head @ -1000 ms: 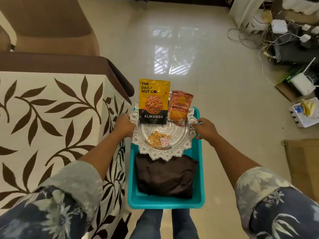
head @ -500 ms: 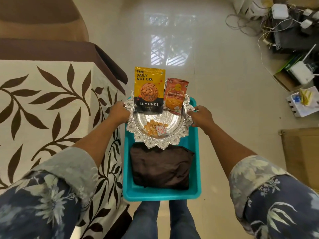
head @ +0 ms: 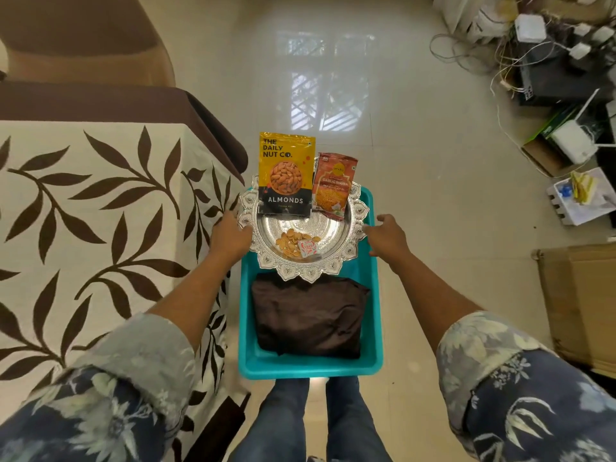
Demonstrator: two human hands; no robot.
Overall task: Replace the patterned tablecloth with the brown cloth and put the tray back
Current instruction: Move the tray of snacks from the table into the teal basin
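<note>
My left hand grips the ornate round silver tray rim; my right hand, open, touches its opposite edge above the teal plastic tub.

Tray over bin, beside the table

The tray is set across the far end of the bin, the folded cloth lying in its near part; the clothed table is found left.
</note>
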